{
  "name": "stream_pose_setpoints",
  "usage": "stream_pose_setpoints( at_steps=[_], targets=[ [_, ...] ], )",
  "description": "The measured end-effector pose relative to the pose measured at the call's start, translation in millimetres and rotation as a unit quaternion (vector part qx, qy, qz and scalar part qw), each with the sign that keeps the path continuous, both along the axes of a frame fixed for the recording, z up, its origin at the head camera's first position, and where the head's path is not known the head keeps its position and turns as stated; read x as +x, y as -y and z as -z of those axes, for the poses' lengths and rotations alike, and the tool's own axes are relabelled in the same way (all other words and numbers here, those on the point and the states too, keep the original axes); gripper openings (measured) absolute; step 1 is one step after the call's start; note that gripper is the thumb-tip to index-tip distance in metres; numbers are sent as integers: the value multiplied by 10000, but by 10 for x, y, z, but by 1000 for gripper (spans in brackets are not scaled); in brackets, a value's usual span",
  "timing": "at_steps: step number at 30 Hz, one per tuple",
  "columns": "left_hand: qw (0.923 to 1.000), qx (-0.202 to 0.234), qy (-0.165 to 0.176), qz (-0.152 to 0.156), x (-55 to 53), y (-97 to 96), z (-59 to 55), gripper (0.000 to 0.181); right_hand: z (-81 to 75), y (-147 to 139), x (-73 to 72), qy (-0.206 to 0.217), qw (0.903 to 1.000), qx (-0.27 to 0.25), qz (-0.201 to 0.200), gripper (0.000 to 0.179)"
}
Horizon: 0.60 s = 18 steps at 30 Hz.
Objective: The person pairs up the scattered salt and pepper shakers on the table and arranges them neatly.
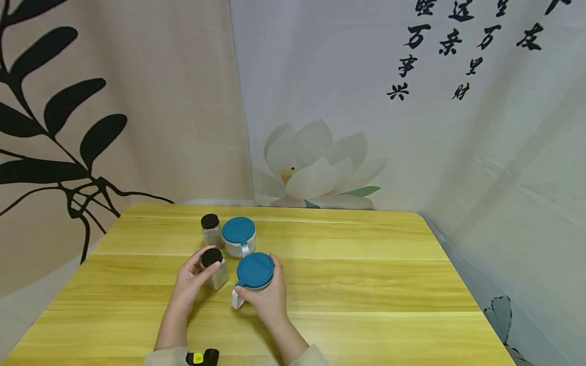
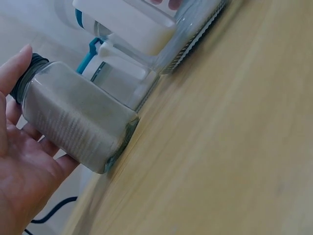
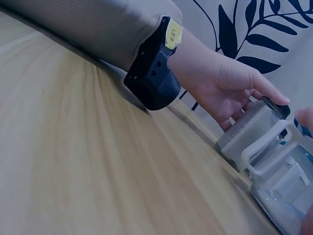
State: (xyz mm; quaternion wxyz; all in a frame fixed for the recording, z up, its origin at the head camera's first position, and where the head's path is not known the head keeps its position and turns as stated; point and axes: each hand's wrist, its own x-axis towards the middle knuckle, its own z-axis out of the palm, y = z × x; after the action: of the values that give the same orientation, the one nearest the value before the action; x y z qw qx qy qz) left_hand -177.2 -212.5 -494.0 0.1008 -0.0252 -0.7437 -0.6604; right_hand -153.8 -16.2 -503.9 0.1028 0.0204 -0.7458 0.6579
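My left hand (image 1: 186, 284) grips a square glass jar (image 1: 218, 277) with a black lid, its thumb and fingers round the lid and upper sides. In the left wrist view this jar (image 2: 76, 115) has a pale filling and leans, its base close over the tabletop. Just to the right, my right hand (image 1: 271, 300) holds a glass seasoning pot (image 1: 254, 270) with a blue lid, thumb near the white handle (image 1: 237, 299) and fingers round the far side. The right wrist view shows the pot's handle (image 3: 269, 147) beside the jar (image 3: 249, 131).
Behind the held things stand a second black-lidded jar (image 1: 211, 236) and a second blue-lidded pot (image 1: 238, 232), side by side. All are on a yellow wood-grain table (image 1: 366, 274). A printed cloth (image 1: 329, 76) hangs behind the table. A black camera (image 1: 209, 357) sits on the left wrist.
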Motion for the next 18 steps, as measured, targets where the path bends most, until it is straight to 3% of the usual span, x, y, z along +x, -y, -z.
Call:
stream_pose_setpoints(
  at_steps=[18],
  targets=[
    [9998, 163, -61, -133, 31, -61, -145, 48, -38, -99, -37, 3, 9999, 122, 9, 106]
  ],
)
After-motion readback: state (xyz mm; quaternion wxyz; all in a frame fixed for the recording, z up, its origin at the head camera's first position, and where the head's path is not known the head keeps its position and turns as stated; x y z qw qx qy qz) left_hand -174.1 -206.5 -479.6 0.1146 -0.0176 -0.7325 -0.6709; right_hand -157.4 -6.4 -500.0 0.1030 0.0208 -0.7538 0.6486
